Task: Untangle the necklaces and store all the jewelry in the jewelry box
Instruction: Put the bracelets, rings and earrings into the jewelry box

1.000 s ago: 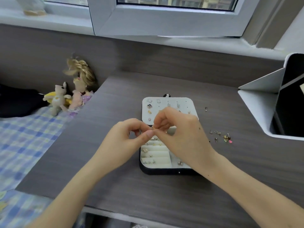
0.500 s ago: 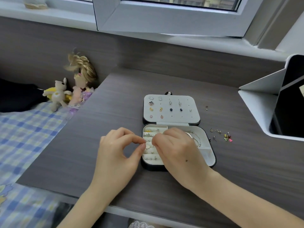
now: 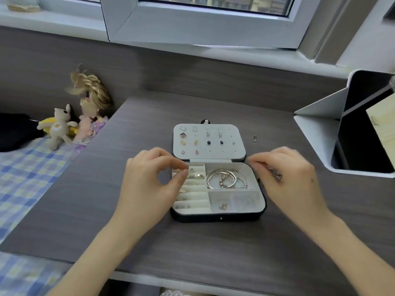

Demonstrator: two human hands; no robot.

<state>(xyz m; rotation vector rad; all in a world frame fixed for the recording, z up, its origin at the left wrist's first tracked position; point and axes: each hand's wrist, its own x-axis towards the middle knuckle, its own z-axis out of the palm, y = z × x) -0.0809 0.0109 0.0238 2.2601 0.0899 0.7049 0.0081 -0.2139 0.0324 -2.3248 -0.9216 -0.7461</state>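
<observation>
My left hand [image 3: 147, 184] curls thumb and forefinger almost tip to tip; my right hand [image 3: 292, 178], blurred, hovers palm-down, fingers [image 3: 258, 160] bent.

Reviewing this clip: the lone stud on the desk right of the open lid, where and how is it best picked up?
Probably pinch the stud across its thin body with thumb and forefinger tips, coming down from above. It lies alone on the flat desk, clear of the jewelry box, so both sides are free. Head and post are too small to tell apart.
</observation>
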